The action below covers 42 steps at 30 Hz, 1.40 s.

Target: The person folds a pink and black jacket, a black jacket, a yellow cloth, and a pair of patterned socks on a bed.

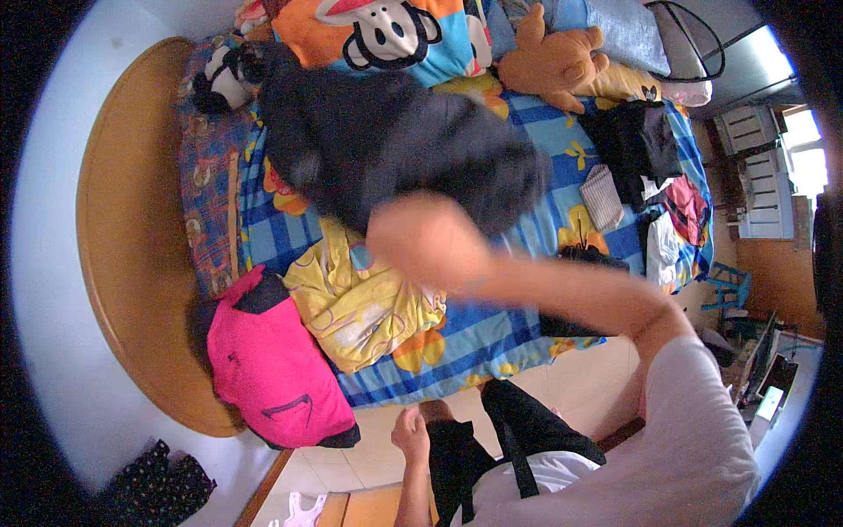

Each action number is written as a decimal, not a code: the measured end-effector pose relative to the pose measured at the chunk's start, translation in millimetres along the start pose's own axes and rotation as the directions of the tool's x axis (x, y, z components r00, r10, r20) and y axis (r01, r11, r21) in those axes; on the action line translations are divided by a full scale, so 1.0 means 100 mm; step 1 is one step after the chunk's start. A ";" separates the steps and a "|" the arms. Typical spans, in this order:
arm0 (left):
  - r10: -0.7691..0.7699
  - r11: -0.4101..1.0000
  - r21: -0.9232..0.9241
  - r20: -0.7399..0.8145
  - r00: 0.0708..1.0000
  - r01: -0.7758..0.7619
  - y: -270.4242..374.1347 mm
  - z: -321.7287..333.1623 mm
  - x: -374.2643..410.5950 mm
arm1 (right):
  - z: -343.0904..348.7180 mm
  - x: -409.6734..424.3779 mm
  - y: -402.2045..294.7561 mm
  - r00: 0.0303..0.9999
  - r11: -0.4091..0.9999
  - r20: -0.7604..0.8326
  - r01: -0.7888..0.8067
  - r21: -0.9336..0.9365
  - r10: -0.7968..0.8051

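Observation:
A large dark cloth item (pixel 395 138), blurred, spreads over the upper middle of the bed. My right hand (pixel 428 247), also blurred, is at its lower edge and seems to grip it; the fingers are not clear. Just below that hand lies a crumpled yellow patterned cloth (pixel 369 303), beside a bright pink bag or pillow-like item (pixel 283 369) with black corners. My left hand (pixel 411 431) hangs low beside my leg, off the bed, with its fingers curled and nothing visible in it.
Blue checked bedding (pixel 474 336) with yellow flowers covers the bed. A wooden headboard (pixel 132 230) stands at the left. A panda toy (pixel 224 79), a monkey-print cloth (pixel 388 33) and a brown plush toy (pixel 553 59) lie along the far side. Folded dark clothes (pixel 632 141) lie at the right.

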State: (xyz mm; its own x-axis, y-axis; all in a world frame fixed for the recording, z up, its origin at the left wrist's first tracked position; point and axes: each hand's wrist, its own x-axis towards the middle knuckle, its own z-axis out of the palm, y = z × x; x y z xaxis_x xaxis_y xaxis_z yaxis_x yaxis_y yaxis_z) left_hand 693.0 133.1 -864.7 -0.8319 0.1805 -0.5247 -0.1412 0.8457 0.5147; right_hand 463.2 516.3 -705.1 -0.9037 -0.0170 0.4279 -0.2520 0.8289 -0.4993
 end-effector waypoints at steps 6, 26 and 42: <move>-0.386 0.400 -0.819 0.256 0.886 0.411 0.12 -0.08 0.37 | 0.12 -1.88 -1.71 0.180 0.882 0.863 0.080 0.465 -0.471; -0.455 0.606 -0.787 -0.225 0.862 0.115 -0.49 -0.27 0.38 | -0.23 -1.89 -1.05 0.670 0.802 0.634 -0.584 0.127 0.387; 0.329 0.896 -0.038 -0.614 0.718 -0.443 2.36 -3.49 -1.77 | -1.19 -1.18 -1.61 0.816 0.614 0.314 -0.574 0.542 0.486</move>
State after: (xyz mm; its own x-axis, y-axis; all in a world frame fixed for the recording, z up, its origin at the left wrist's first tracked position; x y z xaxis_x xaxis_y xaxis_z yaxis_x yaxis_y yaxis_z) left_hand 619.4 125.6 -413.9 -0.9729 0.0994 0.2088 0.2217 0.6581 0.7195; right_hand 651.9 451.3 -585.5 -0.9683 0.2133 -0.1301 0.1765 0.2154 -0.9604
